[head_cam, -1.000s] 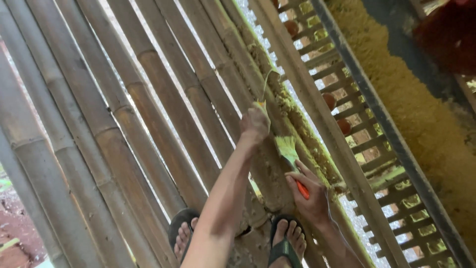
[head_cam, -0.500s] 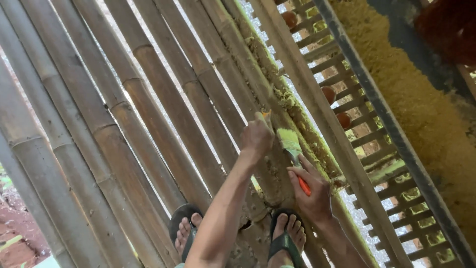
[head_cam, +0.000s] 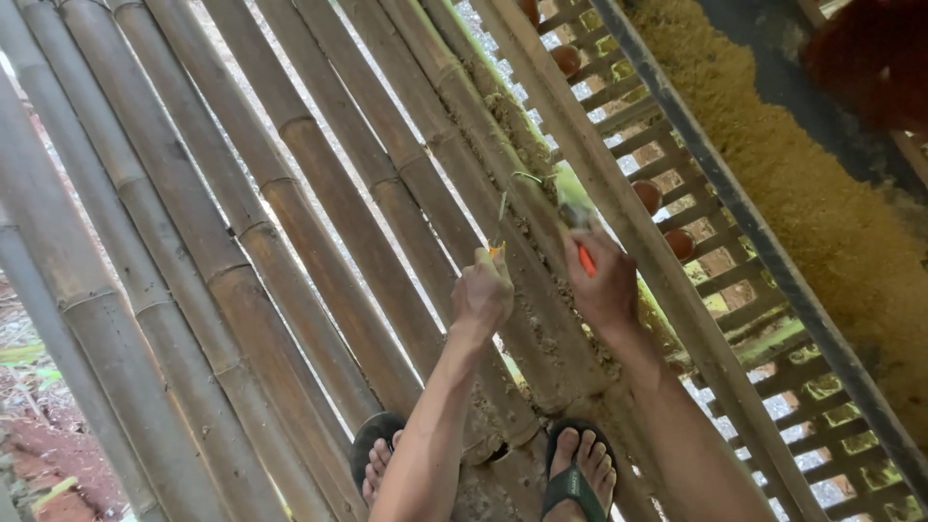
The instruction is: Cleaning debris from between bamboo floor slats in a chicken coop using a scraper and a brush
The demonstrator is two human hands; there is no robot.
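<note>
Head view, mid-frame: our left hand (head_cam: pixel 482 293) fisted around a thin metal hook (head_cam: pixel 503 208); our right hand (head_cam: pixel 601 280) gripped an orange-handled brush (head_cam: pixel 576 215) against grimy bamboo (head_cam: pixel 541 290).

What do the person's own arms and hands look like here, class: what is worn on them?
Both forearms are bare, no sleeves in view. The left hand and right hand wear no gloves; no watch or bracelet shows on either wrist.

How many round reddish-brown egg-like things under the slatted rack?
4 visible: one at the top edge, one just below it, one mid-rack, one lower right of that. Slats may hide others.
</note>
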